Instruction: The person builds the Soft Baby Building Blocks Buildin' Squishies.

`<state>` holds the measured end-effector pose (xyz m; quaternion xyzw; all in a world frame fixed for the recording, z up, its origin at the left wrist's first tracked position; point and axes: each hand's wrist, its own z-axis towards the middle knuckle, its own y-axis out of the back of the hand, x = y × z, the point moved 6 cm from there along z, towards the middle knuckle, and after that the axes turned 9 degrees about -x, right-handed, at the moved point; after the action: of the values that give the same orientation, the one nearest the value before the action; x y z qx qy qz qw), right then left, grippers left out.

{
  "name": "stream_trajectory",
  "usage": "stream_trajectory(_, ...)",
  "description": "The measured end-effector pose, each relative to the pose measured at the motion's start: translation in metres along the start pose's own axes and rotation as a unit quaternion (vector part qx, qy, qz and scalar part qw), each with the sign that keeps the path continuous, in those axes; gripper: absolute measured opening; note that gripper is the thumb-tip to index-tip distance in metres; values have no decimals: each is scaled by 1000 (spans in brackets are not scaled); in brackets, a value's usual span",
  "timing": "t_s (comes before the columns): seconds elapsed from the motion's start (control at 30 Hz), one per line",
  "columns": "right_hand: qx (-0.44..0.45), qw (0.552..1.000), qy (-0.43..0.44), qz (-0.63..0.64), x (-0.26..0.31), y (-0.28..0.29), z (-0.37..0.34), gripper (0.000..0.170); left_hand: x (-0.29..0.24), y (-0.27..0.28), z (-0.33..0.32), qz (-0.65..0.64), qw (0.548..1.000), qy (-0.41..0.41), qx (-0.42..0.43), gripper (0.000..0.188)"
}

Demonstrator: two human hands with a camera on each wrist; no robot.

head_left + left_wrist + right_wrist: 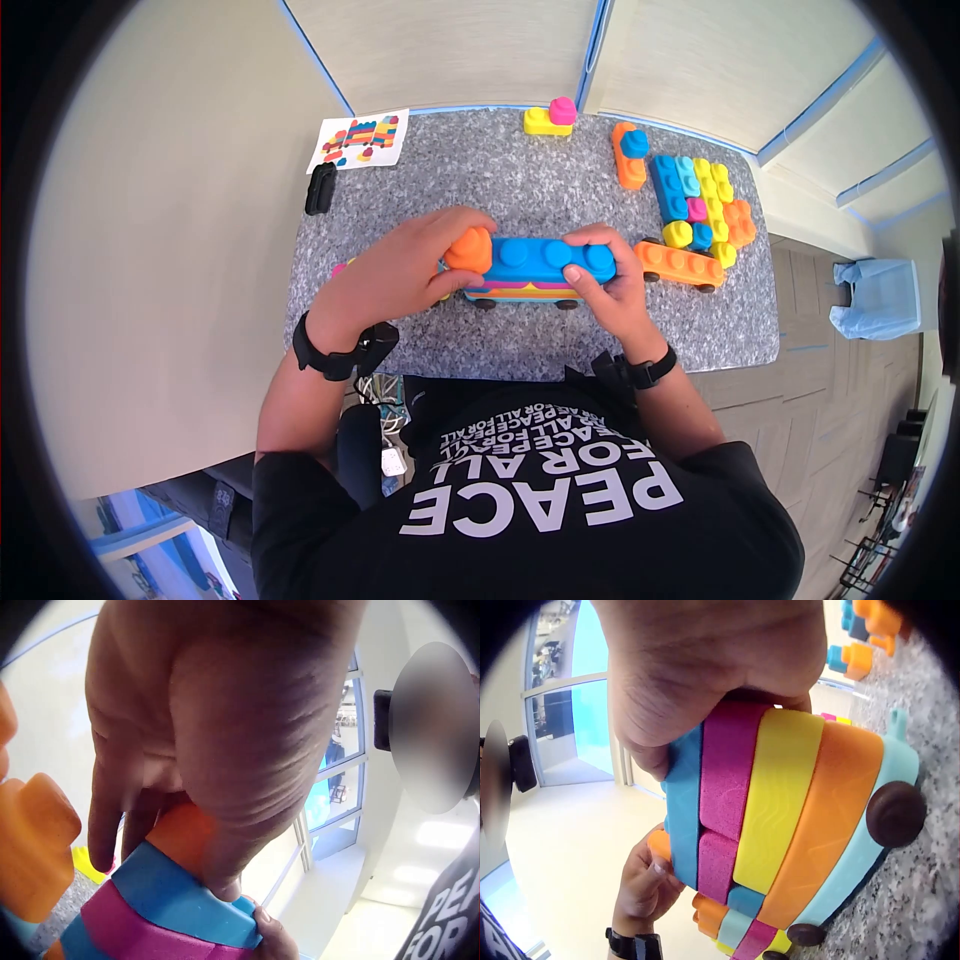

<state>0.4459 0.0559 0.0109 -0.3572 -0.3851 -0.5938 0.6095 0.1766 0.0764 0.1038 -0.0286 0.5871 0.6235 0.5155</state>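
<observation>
A wheeled train car of stacked blocks stands mid-table, with a long blue block on top, magenta, yellow and orange layers below it, and a light blue base on dark wheels. My left hand pinches an orange block between thumb and fingers at the car's left end. In the left wrist view this orange block sits right at the blue layer's upper face. My right hand grips the car's right end, thumb over the blue top. Another block stack stands beyond the left end, mostly behind my left hand in the head view.
Right of the car is an orange wheeled base, then a cluster of coloured blocks. An orange block with a blue one and a yellow-and-pink pair lie farther back. A picture sheet and black object lie at back left.
</observation>
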Motion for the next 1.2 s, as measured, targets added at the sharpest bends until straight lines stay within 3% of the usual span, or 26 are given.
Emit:
stream_trajectory(0.53, -11, 999, -45, 21, -13, 2, -5, 49, 13, -10, 1, -107, 990, 88, 1, 56)
stream_trajectory(0.83, -6, 995, -88, 37, -13, 2, -6, 47, 18, -13, 1, -145, 987, 65, -26, 60)
stream_trajectory(1.2, -19, 997, -55, 42, -20, 1, -5, 47, 20, -20, -2, -112, 988, 81, -74, 50)
